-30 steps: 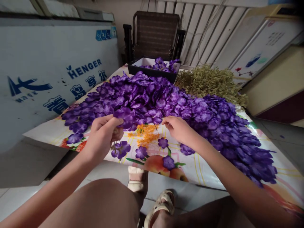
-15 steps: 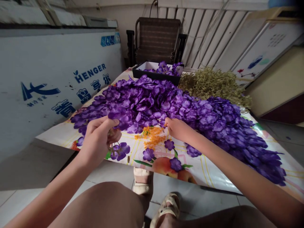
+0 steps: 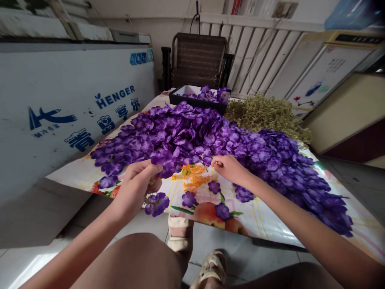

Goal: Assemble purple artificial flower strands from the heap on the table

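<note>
Purple flower (image 3: 165, 163) stays gripped in left hand (image 3: 136, 180); right hand (image 3: 230, 168), fingers (image 3: 216, 159) now closed beside orange sprigs (image 3: 193, 179), possibly holds one, unconfirmed.

Dim illumination is noted overall. A bright patch is cast on the tiled floor (image 3: 246, 253) at lower left; glare is returned by the glossy tablecloth (image 3: 276, 222). Frame edges are stretched, the top-right corner darkened.

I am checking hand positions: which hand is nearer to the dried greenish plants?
The right hand. It is on the near side of the dried greenish plants, to their left, with heaped purple flowers between. The left hand is farther left, pinching a purple bloom.
</note>
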`<state>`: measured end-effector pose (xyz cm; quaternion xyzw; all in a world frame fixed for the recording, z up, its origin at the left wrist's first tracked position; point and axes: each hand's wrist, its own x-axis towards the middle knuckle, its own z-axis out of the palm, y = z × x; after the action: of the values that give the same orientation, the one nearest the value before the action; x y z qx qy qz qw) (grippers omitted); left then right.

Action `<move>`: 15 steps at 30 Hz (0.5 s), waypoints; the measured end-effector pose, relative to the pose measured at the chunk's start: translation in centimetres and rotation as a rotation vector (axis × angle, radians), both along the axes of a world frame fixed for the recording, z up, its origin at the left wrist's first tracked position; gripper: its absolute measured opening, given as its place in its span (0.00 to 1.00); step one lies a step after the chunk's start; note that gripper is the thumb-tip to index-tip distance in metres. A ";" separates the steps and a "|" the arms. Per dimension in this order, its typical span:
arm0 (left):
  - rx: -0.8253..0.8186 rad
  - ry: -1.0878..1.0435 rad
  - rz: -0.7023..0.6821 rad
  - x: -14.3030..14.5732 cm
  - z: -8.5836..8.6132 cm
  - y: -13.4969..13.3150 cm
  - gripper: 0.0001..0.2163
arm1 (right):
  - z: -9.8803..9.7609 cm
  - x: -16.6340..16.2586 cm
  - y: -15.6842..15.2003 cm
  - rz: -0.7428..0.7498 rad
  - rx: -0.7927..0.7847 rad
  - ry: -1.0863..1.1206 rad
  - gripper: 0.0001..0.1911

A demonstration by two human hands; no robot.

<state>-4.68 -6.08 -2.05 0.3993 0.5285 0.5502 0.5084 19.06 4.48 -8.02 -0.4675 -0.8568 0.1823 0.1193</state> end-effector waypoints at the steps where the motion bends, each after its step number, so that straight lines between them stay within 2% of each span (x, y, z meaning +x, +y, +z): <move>1: -0.003 0.002 -0.009 0.2 0.1 0.0 0.17 | 0.0 0.0 -0.1 -0.002 -0.005 0.003 0.12; 8: 0.032 -0.017 -0.070 1.8 0.3 0.6 0.17 | -0.6 0.8 -0.4 -0.022 -0.027 -0.043 0.10; 15: 0.062 -0.044 -0.129 3.8 0.3 1.1 0.17 | -0.1 1.1 -0.7 -0.056 -0.009 -0.135 0.12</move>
<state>-0.86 -4.94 -1.80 0.4360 0.4731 0.5410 0.5417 20.14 3.76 -8.17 -0.5031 -0.8485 0.1508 0.0644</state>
